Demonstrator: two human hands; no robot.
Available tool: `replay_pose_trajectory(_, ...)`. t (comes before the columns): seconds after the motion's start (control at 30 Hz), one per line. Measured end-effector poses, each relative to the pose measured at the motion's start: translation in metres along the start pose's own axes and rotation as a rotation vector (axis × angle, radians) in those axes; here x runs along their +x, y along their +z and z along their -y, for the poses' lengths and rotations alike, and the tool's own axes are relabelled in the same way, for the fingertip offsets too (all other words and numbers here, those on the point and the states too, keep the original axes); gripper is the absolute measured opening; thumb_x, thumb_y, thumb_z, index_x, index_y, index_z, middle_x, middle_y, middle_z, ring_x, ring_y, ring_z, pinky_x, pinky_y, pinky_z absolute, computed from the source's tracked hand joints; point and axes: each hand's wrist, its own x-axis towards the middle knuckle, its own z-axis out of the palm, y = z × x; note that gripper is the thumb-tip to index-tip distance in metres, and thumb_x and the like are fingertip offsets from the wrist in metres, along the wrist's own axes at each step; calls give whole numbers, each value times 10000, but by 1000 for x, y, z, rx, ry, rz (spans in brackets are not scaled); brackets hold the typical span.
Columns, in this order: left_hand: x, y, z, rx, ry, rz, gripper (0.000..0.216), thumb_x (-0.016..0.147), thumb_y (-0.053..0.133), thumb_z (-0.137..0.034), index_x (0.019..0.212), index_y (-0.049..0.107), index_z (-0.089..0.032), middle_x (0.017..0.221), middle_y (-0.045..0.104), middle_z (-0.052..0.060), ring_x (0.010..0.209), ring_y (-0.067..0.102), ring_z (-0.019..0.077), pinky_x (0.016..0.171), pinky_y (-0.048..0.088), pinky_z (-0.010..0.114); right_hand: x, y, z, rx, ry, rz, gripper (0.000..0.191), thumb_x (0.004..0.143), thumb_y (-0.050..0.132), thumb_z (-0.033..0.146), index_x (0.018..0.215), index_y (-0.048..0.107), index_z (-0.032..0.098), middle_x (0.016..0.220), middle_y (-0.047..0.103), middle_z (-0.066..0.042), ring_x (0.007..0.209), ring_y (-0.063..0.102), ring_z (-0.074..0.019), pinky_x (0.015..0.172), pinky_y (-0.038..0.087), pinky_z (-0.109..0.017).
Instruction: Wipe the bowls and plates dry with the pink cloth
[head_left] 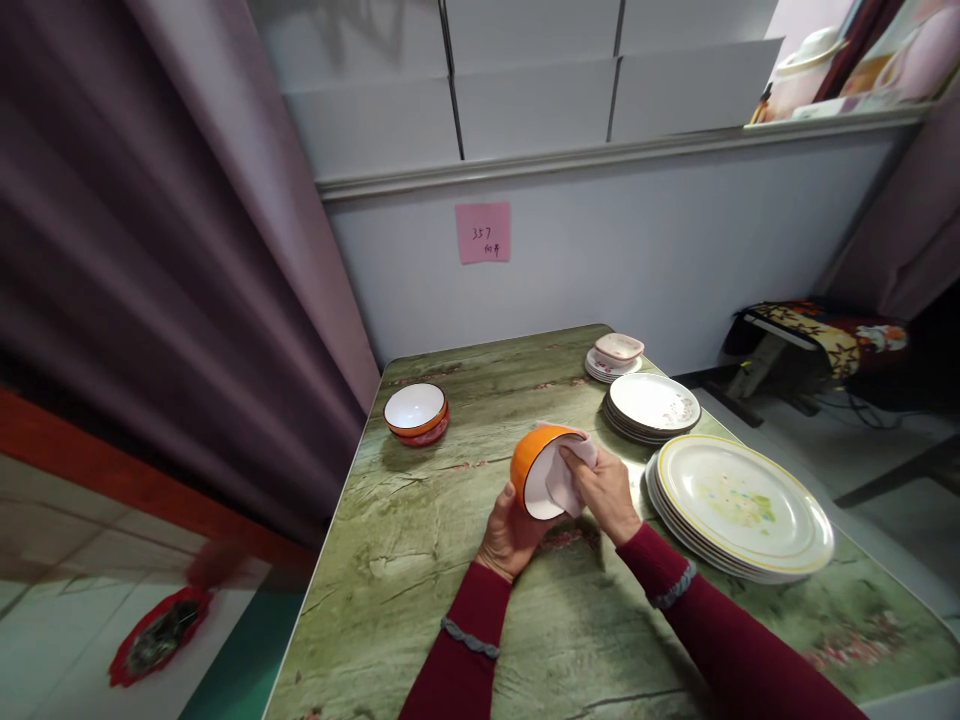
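My left hand (508, 535) grips an orange bowl (531, 458) with a white inside, tipped on its side above the green table (420, 570). Its fingers wrap round the bowl's lower rim. My right hand (604, 490) presses a pale cloth (564, 478) into the bowl's white inside, fingers closed on the cloth. Both arms wear dark red sleeves.
Two stacked orange bowls (416, 412) stand at the table's far left. On the right lie a stack of large plates (742, 505), a stack of medium plates (651, 405) and small dishes (615, 355). A pink note (483, 232) hangs on the wall; a curtain on the left.
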Motion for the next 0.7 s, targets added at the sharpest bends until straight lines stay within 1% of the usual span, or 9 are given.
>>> replay_pose_trajectory(0.1, 1, 4, -3, 36, -18, -21, 472, 852, 666, -395, 1272, 636, -182, 1295, 662, 131, 1259, 540, 368, 1055, 421, 610, 10, -19, 12, -91, -174, -34, 320, 872, 554, 403, 1006, 744, 183, 825, 747, -29, 738, 654, -200, 678, 464, -267)
replay_pose_trajectory(0.17, 3, 5, -5, 59, -14, -34, 469, 867, 649, -391, 1291, 615, -191, 1288, 657, 131, 1233, 555, 358, 1036, 438, 611, 15, -31, 21, -236, -377, -33, 274, 895, 514, 281, 1036, 730, 190, 900, 748, -42, 799, 665, -192, 705, 461, -254)
replay_pose_trajectory(0.23, 4, 5, -5, 74, -22, -28, 501, 882, 633, -463, 1303, 601, -193, 1299, 647, 136, 1227, 558, 355, 1025, 450, 602, 18, -39, 30, -422, -629, -2, 282, 908, 488, 181, 1085, 709, 193, 997, 741, -60, 880, 668, -186, 727, 453, -243)
replay_pose_trajectory(0.37, 4, -4, 1, 75, -43, -9, 677, 819, 661, -629, 1315, 593, -172, 1300, 648, 161, 1234, 559, 389, 1014, 456, 591, 13, -41, 44, -708, -1085, 56, 267, 958, 485, 107, 1141, 666, 180, 1077, 728, -87, 917, 654, -178, 753, 438, -258)
replay_pose_trajectory(0.47, 2, -12, 6, 50, -11, -27, 694, 776, 727, -602, 1305, 606, -169, 1243, 684, 156, 1180, 603, 386, 1016, 451, 590, 8, -33, 51, -766, -1291, 96, 228, 987, 491, 134, 1138, 657, 175, 1097, 723, -92, 945, 644, -187, 786, 428, -279)
replay_pose_trajectory(0.5, 2, -12, 7, 47, 4, -38, 678, 780, 734, -583, 1301, 610, -168, 1226, 695, 154, 1159, 617, 381, 1016, 450, 593, 8, -31, 53, -769, -1309, 112, 221, 993, 491, 147, 1133, 658, 179, 1098, 723, -88, 943, 643, -186, 785, 424, -280)
replay_pose_trajectory(0.57, 0, -11, 7, 43, 31, -57, 646, 793, 729, -560, 1294, 618, -168, 1212, 705, 153, 1145, 628, 382, 1014, 446, 604, 10, -28, 57, -769, -1246, 145, 212, 998, 488, 167, 1112, 665, 196, 1072, 727, -71, 900, 645, -171, 753, 413, -270)
replay_pose_trajectory(0.63, -1, -6, 6, 29, 50, -61, 638, 786, 730, -563, 1278, 630, -171, 1213, 708, 152, 1166, 617, 400, 1018, 437, 618, 14, -25, 58, -751, -1081, 190, 196, 991, 507, 197, 1099, 670, 215, 1035, 729, -52, 852, 649, -156, 698, 395, -256)
replay_pose_trajectory(0.7, -2, -2, 4, 4, 69, -70, 637, 768, 738, -572, 1258, 647, -175, 1210, 713, 146, 1191, 602, 413, 1029, 425, 624, 15, -21, 57, -727, -858, 224, 186, 978, 532, 238, 1105, 668, 234, 1022, 729, -40, 854, 661, -155, 657, 377, -248)
